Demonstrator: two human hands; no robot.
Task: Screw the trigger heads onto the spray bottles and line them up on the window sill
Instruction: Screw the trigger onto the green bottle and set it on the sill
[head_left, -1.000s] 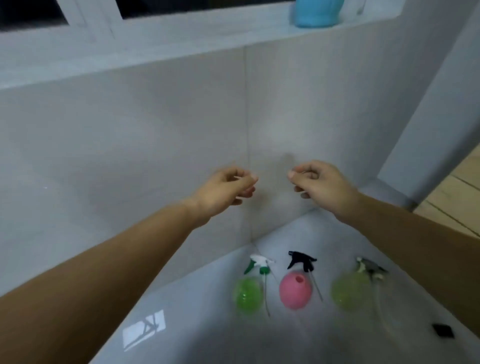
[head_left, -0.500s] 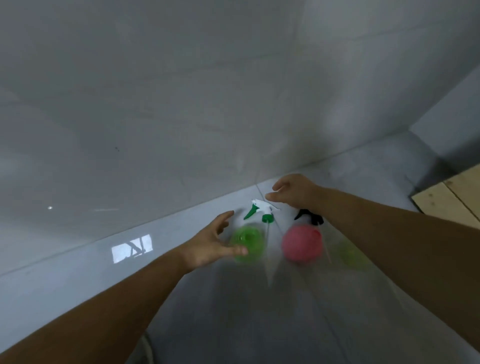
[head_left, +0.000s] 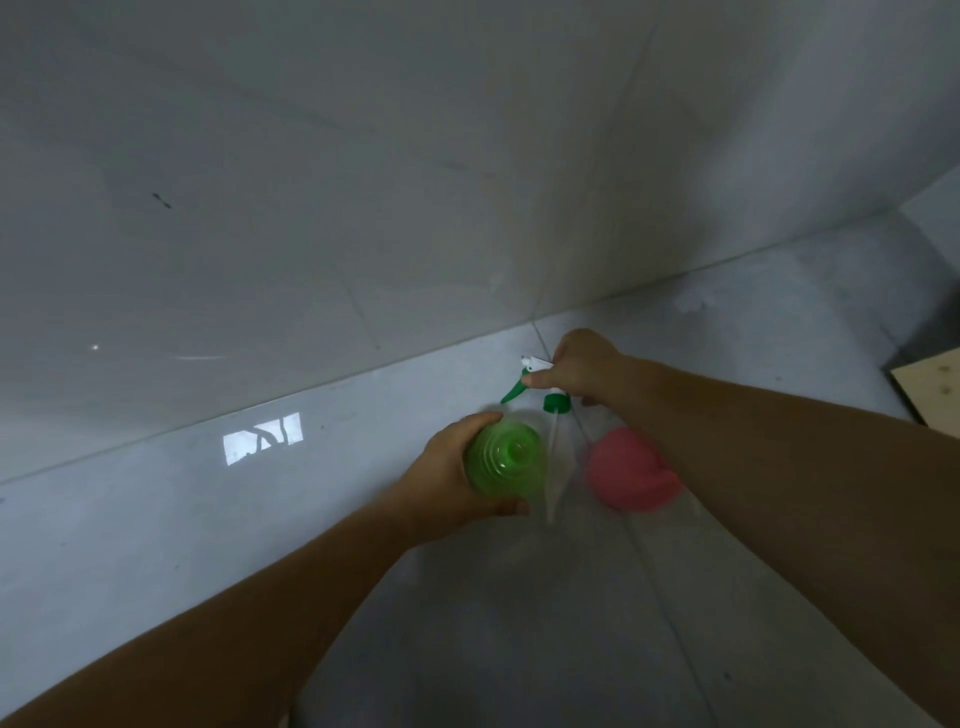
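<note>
Green translucent spray bottle (head_left: 506, 460), open-necked and upright on the grey floor (head_left: 363, 519) near the wall, gripped around its body by the left hand (head_left: 452, 480). The right hand (head_left: 582, 366) pinches the white-and-green trigger head (head_left: 535, 382) just beyond the bottle, its dip tube (head_left: 553, 457) trailing toward the camera. A pink spray bottle (head_left: 631, 475) stands just right, partly hidden by the right forearm.

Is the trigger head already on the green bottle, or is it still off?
Off. The green bottle shows a bare open neck, and the trigger head sits apart under the right hand.
</note>
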